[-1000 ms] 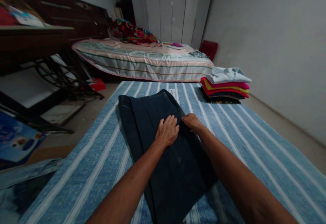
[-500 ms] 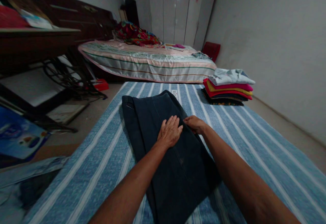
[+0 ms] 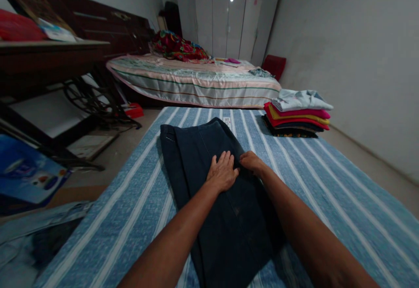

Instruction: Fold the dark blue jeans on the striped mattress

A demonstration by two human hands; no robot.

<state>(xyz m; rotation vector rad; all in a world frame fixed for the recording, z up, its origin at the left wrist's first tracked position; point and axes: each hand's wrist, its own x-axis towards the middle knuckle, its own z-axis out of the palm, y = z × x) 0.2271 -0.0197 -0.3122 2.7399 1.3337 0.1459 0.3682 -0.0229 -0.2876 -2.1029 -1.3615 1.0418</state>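
Note:
A pair of dark navy trousers (image 3: 199,148), folded lengthwise, lies on a blue-and-white striped bedsheet (image 3: 137,179). My left hand (image 3: 223,172) rests flat on the middle of the cloth with its fingers stretched out. At the trousers' right edge, my right hand (image 3: 252,162) has its fingers closed on the fabric. The waistband end points away from me, and the lower part runs toward the bottom of the view between my forearms.
A stack of folded clothes (image 3: 296,115) sits at the far right of the striped surface. Beyond is a bed (image 3: 196,83) with a red floral blanket (image 3: 178,46). To the left stand a treadle sewing table (image 3: 52,54), a blue box (image 3: 31,168) and loose jeans (image 3: 42,222).
The view has shifted slightly, so everything sits a little further right. Both hands keep nearly the same places on the trousers.

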